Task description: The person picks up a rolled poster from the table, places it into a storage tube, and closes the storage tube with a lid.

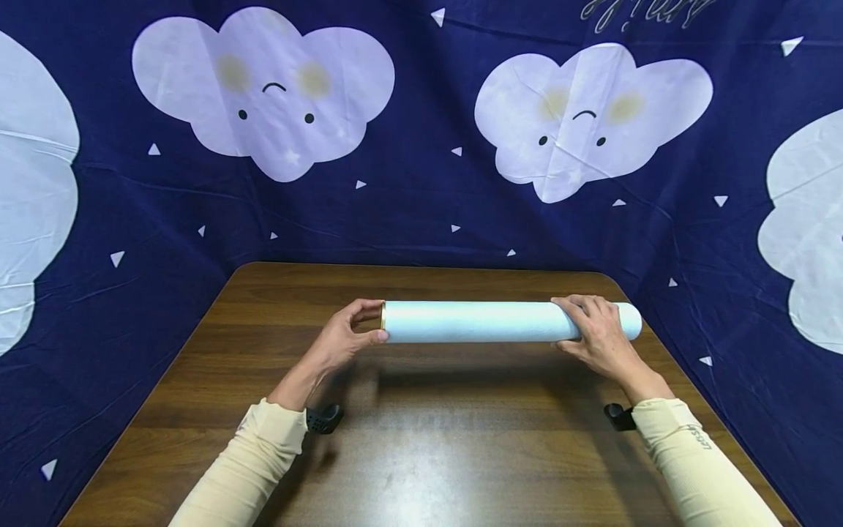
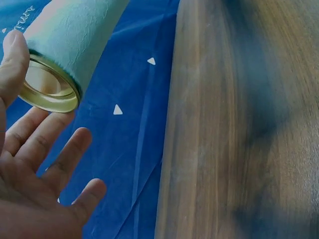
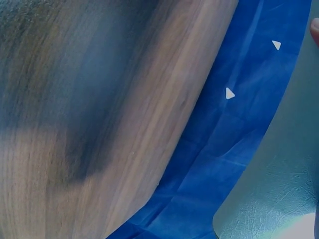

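A long pale-blue tube (image 1: 467,322) is held level above the wooden table, lying crosswise in the head view. At its left end my left hand (image 1: 344,333) pinches the gold metal rim (image 2: 50,97) between thumb and fingertips. In the left wrist view that end shows a round recessed metal face, and the lower fingers spread away from it. My right hand (image 1: 598,337) grips the tube near its right end, thumb below and fingers over the top. In the right wrist view the tube (image 3: 274,194) fills the right side, with only a fingertip visible.
The brown wooden table (image 1: 421,417) has rounded far corners and carries shadows of both arms. Behind and beside it hangs a dark-blue cloth (image 1: 421,212) with white clouds and triangles. Dark wrist devices (image 1: 324,419) sit at both cuffs.
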`<move>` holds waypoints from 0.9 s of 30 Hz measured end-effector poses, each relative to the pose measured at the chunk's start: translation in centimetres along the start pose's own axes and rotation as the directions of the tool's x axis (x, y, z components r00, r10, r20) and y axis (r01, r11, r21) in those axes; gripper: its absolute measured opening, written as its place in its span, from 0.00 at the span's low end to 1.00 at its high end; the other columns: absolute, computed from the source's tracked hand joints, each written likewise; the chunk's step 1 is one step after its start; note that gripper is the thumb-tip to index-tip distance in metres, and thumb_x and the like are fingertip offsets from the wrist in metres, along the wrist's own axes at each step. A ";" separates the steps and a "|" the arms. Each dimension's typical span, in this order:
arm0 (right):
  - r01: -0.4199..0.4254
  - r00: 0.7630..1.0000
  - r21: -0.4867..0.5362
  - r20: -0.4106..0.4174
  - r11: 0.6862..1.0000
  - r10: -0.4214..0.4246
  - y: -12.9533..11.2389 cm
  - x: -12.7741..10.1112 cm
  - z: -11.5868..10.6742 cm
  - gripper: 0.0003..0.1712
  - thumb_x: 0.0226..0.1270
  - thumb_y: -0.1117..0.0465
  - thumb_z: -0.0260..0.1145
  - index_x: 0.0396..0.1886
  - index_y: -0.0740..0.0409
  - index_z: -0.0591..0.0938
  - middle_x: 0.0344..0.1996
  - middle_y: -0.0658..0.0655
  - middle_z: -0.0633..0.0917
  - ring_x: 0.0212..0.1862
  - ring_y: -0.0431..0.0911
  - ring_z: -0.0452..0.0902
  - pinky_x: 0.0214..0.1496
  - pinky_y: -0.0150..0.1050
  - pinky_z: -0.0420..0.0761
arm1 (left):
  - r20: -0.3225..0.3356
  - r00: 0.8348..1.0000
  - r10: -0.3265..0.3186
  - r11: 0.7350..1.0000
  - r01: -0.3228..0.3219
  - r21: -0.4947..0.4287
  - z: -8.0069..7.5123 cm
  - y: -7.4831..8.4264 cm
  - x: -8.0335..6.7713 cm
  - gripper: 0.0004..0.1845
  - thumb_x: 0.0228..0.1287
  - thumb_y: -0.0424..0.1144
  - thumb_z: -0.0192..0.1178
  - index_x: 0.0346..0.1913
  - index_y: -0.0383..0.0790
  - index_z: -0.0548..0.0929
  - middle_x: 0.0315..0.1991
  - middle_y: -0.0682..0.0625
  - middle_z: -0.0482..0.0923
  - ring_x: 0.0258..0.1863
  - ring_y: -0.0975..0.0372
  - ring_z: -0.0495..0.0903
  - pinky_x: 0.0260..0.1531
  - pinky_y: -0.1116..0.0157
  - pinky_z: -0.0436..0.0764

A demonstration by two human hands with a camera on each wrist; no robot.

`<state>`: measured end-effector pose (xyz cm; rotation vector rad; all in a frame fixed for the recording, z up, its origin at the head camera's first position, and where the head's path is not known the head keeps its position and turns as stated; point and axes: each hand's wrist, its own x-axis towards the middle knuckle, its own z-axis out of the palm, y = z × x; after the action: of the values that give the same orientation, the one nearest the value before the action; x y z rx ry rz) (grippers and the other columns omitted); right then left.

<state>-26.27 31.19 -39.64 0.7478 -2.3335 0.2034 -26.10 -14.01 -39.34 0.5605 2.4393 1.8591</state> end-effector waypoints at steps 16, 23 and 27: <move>0.017 1.000 0.004 -0.011 1.000 -0.017 -0.2 0.0 0.0 0.50 0.25 0.57 0.83 0.58 0.53 0.76 0.46 0.63 0.78 0.47 0.60 0.71 0.50 0.58 0.65 | -0.033 0.998 -0.060 0.993 0.063 0.103 0.3 0.1 0.5 0.33 0.47 0.48 0.70 0.59 0.45 0.75 0.59 0.45 0.78 0.61 0.55 0.75 0.52 0.56 0.78; 0.036 0.999 -0.026 -0.012 0.999 -0.036 -0.6 0.4 -0.2 0.50 0.25 0.56 0.83 0.58 0.51 0.76 0.46 0.63 0.78 0.47 0.60 0.71 0.50 0.58 0.65 | -0.026 0.998 -0.060 0.989 0.063 0.136 -0.1 -0.6 0.0 0.34 0.48 0.48 0.70 0.61 0.46 0.73 0.60 0.43 0.76 0.61 0.53 0.74 0.51 0.55 0.79; 0.045 0.999 -0.025 -0.027 0.999 -0.046 -0.7 1.0 -0.3 0.50 0.24 0.57 0.83 0.58 0.51 0.76 0.47 0.63 0.78 0.47 0.60 0.71 0.50 0.57 0.64 | -0.032 0.999 -0.042 0.984 0.047 0.173 -0.4 -0.4 -0.1 0.34 0.49 0.49 0.70 0.61 0.47 0.72 0.60 0.44 0.76 0.62 0.52 0.73 0.53 0.53 0.77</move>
<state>-26.31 30.25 -38.85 0.7805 -2.2863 0.1635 -26.22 -14.51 -39.56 0.4852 2.6266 1.6604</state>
